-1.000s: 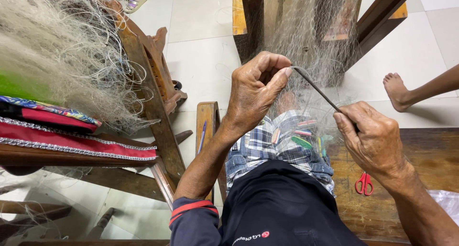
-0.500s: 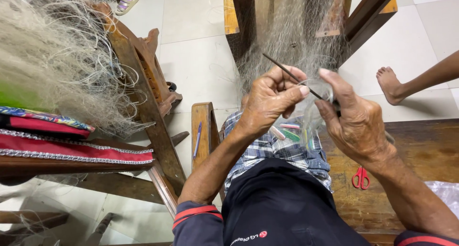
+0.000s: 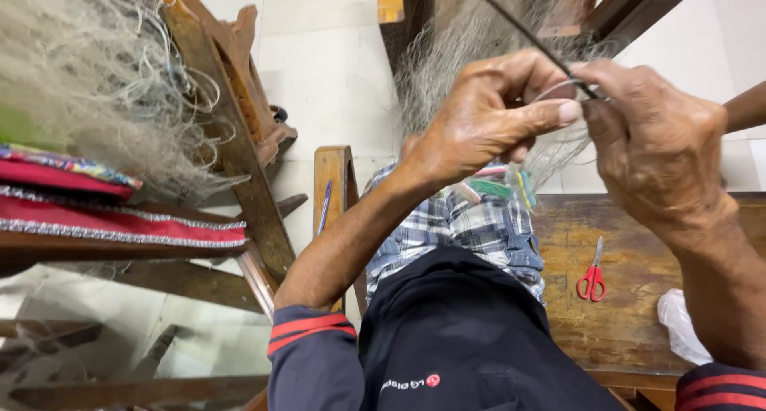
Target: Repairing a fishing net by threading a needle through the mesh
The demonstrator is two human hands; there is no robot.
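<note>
Thin dark needle [image 3: 531, 37] pinched at its lower end where both hands meet, shaft angling up and away from the grip. Left hand [image 3: 487, 120]: thumb and forefinger pressed together on fine pale line at the needle's base. Right hand [image 3: 658, 152]: fingers closed over the needle's end; exact finger placement hidden behind the knuckles. Net [image 3: 447, 56] hangs just beyond the grip, its strands running down into it from the wooden frame [image 3: 399, 4] above. Below the grip, checked cloth over the lap; a small bundle of coloured bits sits on it. Right of and below the grip, red scissors [image 3: 591, 277] on a wooden bench [image 3: 630, 315], well apart. Far left, a second heap of net on a chair. Risks, as I judge them: line slipping from the left pinch if tension drops; needle tip snagging neighbouring mesh, so tangling; line pulled too hard could snap.
</note>
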